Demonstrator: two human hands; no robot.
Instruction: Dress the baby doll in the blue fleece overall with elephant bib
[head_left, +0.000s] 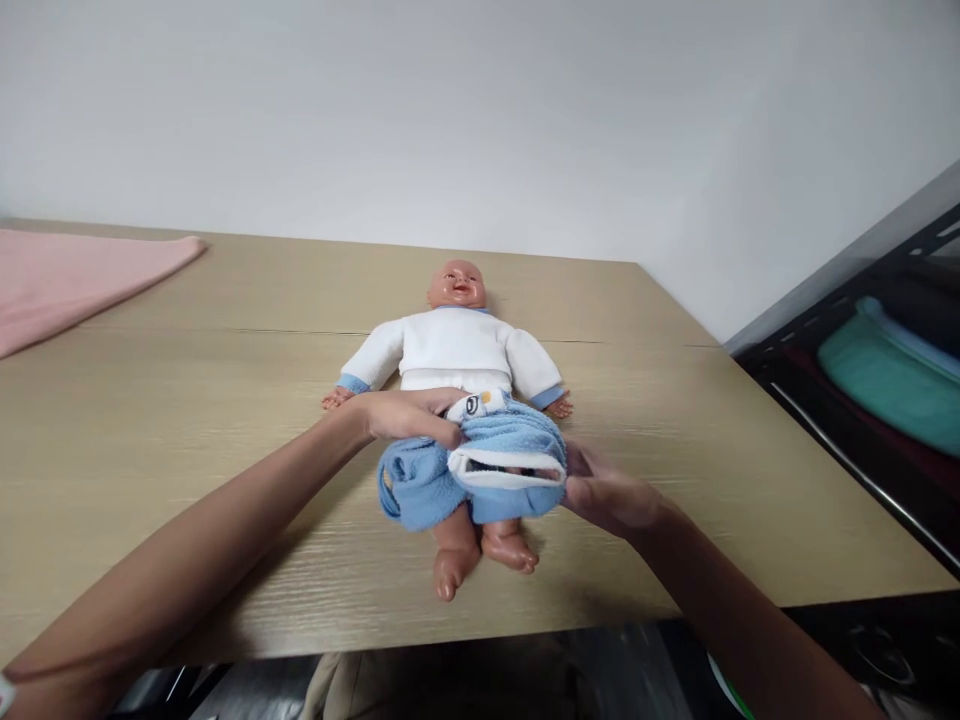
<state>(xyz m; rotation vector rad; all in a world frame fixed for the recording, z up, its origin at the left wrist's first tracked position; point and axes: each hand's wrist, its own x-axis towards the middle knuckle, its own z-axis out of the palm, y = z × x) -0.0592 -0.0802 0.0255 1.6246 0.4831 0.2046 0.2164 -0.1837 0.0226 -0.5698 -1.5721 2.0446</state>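
Observation:
A baby doll (459,285) lies face up on the wooden table (300,450), its head away from me and its bare feet toward the near edge. It wears a white top (456,342) with blue cuffs. Over its legs are blue pants (510,432), bunched up, with a white-edged leg opening facing me. My left hand (416,415) pinches the fabric near a small printed patch at the upper left. At the right side of the opening, my right hand (611,492) holds the white edge, its fingers partly hidden behind the cloth.
A pink cloth (82,280) lies at the far left of the table. To the right stands a dark rack (832,440) with a folded green cloth (892,375) in it. A white wall (420,120) rises behind the table.

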